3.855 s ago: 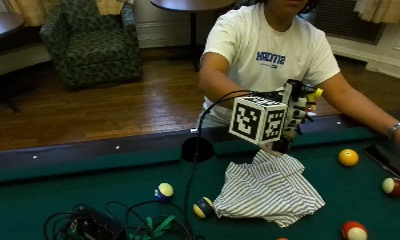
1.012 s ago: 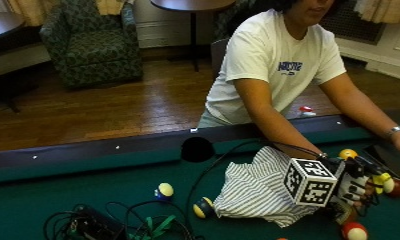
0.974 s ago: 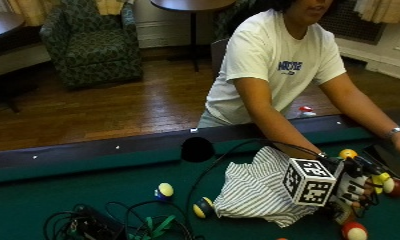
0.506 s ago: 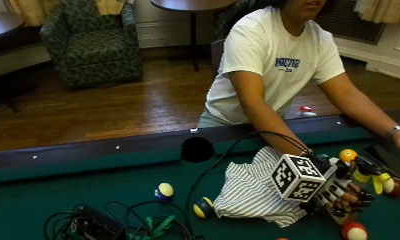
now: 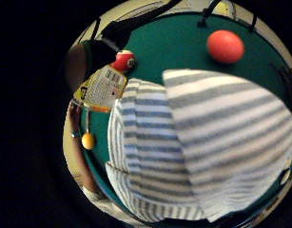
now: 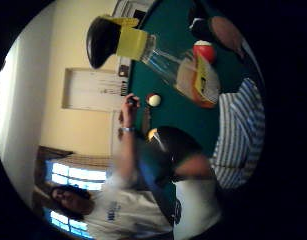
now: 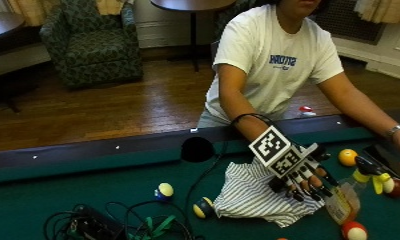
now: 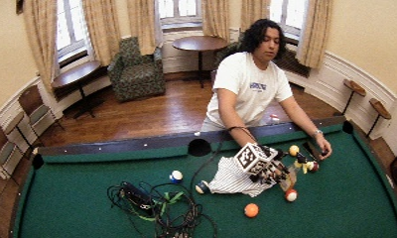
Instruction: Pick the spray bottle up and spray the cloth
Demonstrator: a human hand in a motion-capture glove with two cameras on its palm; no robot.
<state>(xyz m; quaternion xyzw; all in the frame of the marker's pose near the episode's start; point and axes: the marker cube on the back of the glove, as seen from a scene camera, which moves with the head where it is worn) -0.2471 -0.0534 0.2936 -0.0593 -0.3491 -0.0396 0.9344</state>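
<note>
Standing beside grip (image 7: 298,176): spray bottle (image 7: 355,192)

Curtained windows (image 8: 174,11), wood floor (image 8: 146,111), armchair (image 8: 137,69)

Spray bottle (image 7: 344,199) beside cloth (image 7: 253,197)

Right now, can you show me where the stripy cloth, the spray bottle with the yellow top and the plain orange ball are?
Striped grey-and-white cloth (image 7: 250,195), outside view, its middle folds.
Clear spray bottle with yellow top (image 7: 343,201), outside view, its labelled body.
Plain orange billiard ball (image 8: 251,210), wide outside view, its centre.
</note>
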